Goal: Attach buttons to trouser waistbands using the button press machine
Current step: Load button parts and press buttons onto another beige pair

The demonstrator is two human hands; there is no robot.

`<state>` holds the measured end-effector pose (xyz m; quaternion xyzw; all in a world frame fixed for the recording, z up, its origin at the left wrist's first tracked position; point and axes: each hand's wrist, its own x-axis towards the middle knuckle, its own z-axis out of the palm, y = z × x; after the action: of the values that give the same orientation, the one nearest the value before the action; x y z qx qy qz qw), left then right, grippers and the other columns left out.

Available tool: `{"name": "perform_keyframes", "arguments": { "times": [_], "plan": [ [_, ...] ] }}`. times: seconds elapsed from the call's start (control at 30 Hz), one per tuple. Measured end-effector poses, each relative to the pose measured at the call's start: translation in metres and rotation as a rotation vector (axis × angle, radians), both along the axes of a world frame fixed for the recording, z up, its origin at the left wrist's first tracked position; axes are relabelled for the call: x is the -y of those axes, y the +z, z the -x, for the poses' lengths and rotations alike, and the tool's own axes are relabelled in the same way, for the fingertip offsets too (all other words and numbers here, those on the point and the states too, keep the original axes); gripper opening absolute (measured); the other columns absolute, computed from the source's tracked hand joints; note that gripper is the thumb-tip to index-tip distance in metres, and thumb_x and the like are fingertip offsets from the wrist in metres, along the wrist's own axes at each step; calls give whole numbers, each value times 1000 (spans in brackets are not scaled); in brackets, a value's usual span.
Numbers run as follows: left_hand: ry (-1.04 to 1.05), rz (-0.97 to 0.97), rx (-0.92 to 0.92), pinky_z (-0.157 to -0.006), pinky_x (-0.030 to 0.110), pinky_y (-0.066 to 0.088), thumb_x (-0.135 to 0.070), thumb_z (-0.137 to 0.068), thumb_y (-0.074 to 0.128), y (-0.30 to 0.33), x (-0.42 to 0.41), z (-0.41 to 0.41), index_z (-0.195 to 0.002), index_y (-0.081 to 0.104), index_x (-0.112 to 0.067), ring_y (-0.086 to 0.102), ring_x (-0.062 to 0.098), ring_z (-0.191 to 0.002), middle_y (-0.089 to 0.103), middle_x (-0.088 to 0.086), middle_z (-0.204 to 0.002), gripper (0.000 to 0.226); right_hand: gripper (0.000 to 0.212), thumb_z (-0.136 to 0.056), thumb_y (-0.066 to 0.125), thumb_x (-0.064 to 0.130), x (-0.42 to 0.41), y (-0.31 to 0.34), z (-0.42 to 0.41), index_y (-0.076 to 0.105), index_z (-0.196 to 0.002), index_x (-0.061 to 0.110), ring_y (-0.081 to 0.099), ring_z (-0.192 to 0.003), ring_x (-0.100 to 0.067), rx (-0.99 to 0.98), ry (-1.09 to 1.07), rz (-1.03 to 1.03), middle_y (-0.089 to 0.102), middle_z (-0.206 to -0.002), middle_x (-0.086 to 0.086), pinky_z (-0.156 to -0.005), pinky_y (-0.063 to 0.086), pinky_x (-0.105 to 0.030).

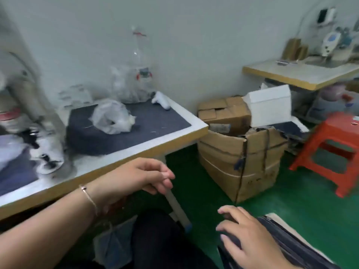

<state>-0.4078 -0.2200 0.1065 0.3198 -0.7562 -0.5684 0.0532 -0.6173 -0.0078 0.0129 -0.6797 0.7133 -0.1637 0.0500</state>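
— While the right hand [250, 237] rests with spread, straight fingers on the stack of dark trousers [287, 247] at the near right, what is the left hand [136, 179] doing?
— It hangs over the green floor [291, 206], just off the near edge of the work table [136, 148], fingers loosely curled and holding nothing. A thin bracelet [88, 197] sits on that wrist.
— And the button press machine [38, 117]?
— It stands at the far left on the table, blurred, a pale curved body. I cannot make out its working parts.
— What else lies on the table?
— A dark blue cloth pad [155, 121] covers most of the top, with a white border around it. A crumpled plastic bag [110, 117] lies on the pad, and clear bags [136, 84] lean against the wall behind it.
— What crowds the floor?
— Cardboard boxes [239, 160] stand right of the table, strapped, with a white box [270, 105] on top. A red plastic stool [330, 148] stands further right.
— And beyond that?
— A second table [303, 74] at the far right carries a sewing machine [330, 41], against a pale grey wall [194, 35].
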Motion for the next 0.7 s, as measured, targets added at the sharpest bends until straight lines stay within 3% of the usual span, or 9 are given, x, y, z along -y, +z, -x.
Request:
{"name": "perform_keyframes", "arguments": {
  "times": [0.1, 0.23, 0.37, 0.5, 0.6, 0.7],
  "plan": [
    [186, 20, -107, -72, 21, 53, -26, -88, 64, 16, -9, -54, -98, 71, -17, 70, 13, -78, 76, 2, -93, 16, 15, -71, 78, 19, 65, 34, -54, 70, -79, 30, 65, -81, -6, 94, 285, 142, 64, -106, 10, -57, 53, -23],
    [476, 111, -167, -73, 20, 53, -11, -101, 55, 31, -39, -153, -108, 66, -6, 66, 15, -77, 72, 5, -93, 14, 16, -78, 77, 10, 125, 74, -138, 72, -85, 23, 63, -78, -6, 129, 655, 207, 61, -103, 14, -62, 51, -27],
    [885, 217, -84, -72, 19, 55, -9, -101, 56, 29, -109, -264, -105, 68, -11, 67, 9, -74, 74, 0, -89, 13, 15, -79, 74, 11, 152, 92, -219, 68, -84, 25, 60, -74, -4, 218, 992, 235, 59, -96, 18, -62, 46, -22],
    [1280, 269, 152, -72, 21, 53, -3, -95, 63, 9, -214, -349, -94, 71, -13, 64, 6, -69, 73, 2, -84, 13, 17, -78, 69, 21, 152, 76, -292, 58, -76, 33, 58, -62, -8, 296, 1239, 193, 57, -89, 16, -55, 46, -29],
    [1445, 225, 525, -75, 21, 51, -8, -89, 69, -23, -288, -375, -91, 73, -16, 62, 2, -68, 72, -1, -83, 10, 24, -78, 75, 20, 139, 56, -348, 54, -71, 30, 54, -58, -9, 319, 1349, 45, 57, -74, 9, -53, 44, -28],
    [1480, 86, 842, -81, 32, 52, -30, -86, 72, -67, -341, -375, -94, 72, -17, 66, 16, -89, 72, 2, -97, 14, 24, -79, 76, 28, 105, 35, -397, 55, -67, 30, 53, -59, -7, 269, 1454, -121, 56, -67, 7, -55, 45, -26]
  ]
}}
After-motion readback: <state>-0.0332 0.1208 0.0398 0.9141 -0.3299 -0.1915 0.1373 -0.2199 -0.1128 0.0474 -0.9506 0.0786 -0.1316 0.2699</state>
